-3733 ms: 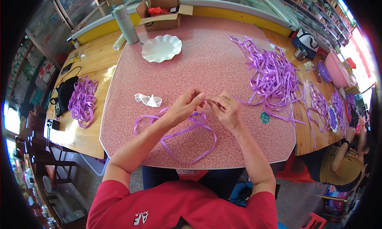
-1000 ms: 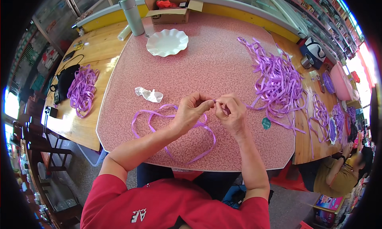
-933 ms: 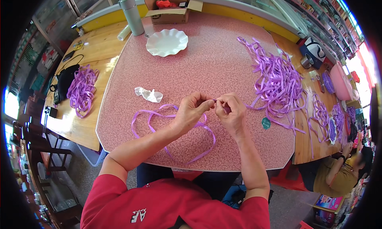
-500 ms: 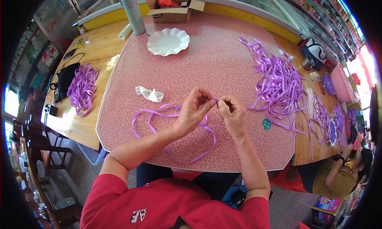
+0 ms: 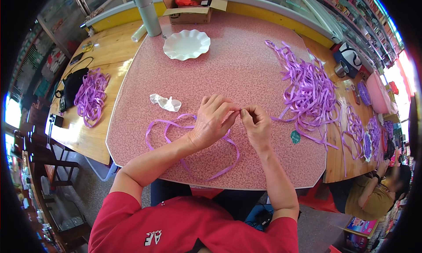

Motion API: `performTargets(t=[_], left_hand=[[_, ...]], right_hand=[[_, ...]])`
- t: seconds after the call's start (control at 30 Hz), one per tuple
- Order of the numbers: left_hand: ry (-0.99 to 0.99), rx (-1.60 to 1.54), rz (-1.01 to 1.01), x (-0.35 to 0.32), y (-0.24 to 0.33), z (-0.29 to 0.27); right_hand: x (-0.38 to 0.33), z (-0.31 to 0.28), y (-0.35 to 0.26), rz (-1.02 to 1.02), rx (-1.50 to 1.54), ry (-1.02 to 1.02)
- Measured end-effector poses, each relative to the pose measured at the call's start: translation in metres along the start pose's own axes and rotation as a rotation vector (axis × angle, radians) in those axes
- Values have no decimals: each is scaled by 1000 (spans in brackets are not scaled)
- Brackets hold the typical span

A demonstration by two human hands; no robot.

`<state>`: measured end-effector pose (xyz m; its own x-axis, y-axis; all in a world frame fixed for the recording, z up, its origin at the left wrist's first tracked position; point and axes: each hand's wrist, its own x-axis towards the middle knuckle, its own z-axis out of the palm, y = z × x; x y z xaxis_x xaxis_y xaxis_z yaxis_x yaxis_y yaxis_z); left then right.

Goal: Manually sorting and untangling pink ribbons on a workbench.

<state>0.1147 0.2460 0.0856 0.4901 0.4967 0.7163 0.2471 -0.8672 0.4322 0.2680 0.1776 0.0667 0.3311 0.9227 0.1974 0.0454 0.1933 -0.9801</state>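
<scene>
My left hand [image 5: 214,122] and my right hand [image 5: 256,124] meet fingertip to fingertip over the middle of the pink table. Thumb and forefinger are pinched on each side, closed on the purple ribbon; only a tiny bit of it shows between the tips. Loose loops of this purple ribbon [image 5: 223,171] lie on the tabletop under and around my left hand and wrist. To the right spreads a big tangled heap of purple ribbon [image 5: 307,83], one strand reaching toward my right hand. A crumpled white tissue [image 5: 165,102] lies beyond my left forearm.
A white scalloped plate [image 5: 187,45], a pale green flask [image 5: 147,15] and an open cardboard box [image 5: 189,16] stand at the back. Another ribbon bunch [image 5: 91,97] lies on the wooden table at left. At far right are a pink basin [image 5: 379,92] and a seated person [image 5: 371,193].
My left hand has turned over, its back now more upward and its fingers closer together. The purple bit visible between my fingertips is now mostly hidden. My right hand has barely moved.
</scene>
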Motion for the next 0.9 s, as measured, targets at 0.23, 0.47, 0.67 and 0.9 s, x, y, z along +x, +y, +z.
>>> performTargets(t=[0.23, 0.47, 0.67, 0.9], left_hand=[[-44, -289, -152, -5, -6, 7], [-232, -490, -381, -4, -12, -3], [-340, -932, -707, -9, -24, -6], [-383, -1226, -786, -6, -26, -13]], right_hand=[[0, -4, -3, 176, 115, -28], [4, -12, -10, 163, -23, -163], [4, -13, -15, 26, -158, -221], [1, -15, -18, -19, -173, -194]])
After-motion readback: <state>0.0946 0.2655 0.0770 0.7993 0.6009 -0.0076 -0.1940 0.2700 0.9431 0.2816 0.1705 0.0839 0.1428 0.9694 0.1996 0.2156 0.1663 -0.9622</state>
